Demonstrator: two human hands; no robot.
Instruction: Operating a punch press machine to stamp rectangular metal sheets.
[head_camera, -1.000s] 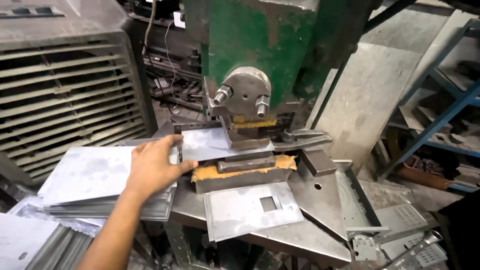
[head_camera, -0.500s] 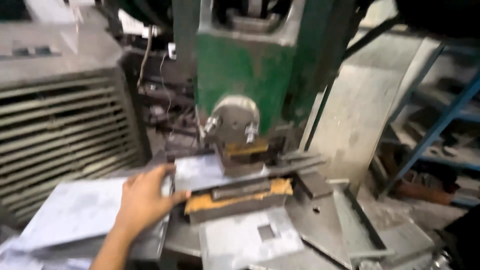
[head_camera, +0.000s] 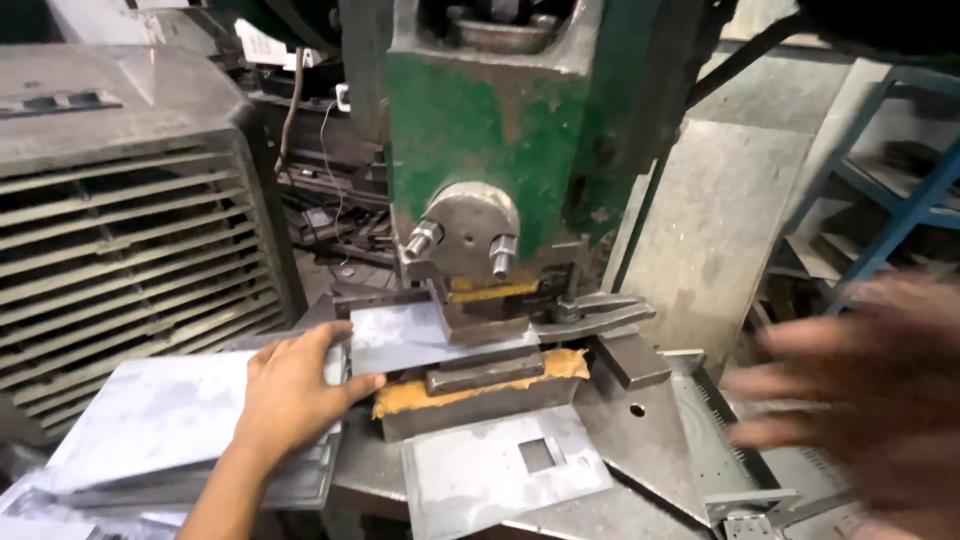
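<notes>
In the head view, the left hand (head_camera: 290, 392) reaches in from the lower left and holds a flat grey metal sheet (head_camera: 420, 335) by its left edge, thumb underneath and fingers (head_camera: 318, 340) curled over the top, gripping it. The sheet lies level under the ram of a green press (head_camera: 500, 120), its far end pushed in beneath the round steel head with two bolts (head_camera: 462, 235). Below the sheet sits the lower die block (head_camera: 480, 395), edged with orange-brown padding. In front of the block, on the bench (head_camera: 610, 510), lies another metal sheet with a small square hole punched in it (head_camera: 505, 470). Under the left wrist is a stack of blank sheets (head_camera: 160, 420), just beside the press.

The right hand (head_camera: 860, 390) comes in at the right edge, well apart from the sheet, badly blurred; its fingers look spread open and hold nothing. A large grey louvred cooler (head_camera: 120, 220) stands at the left, and blue shelving (head_camera: 880, 210) shows at the right behind the hand.
</notes>
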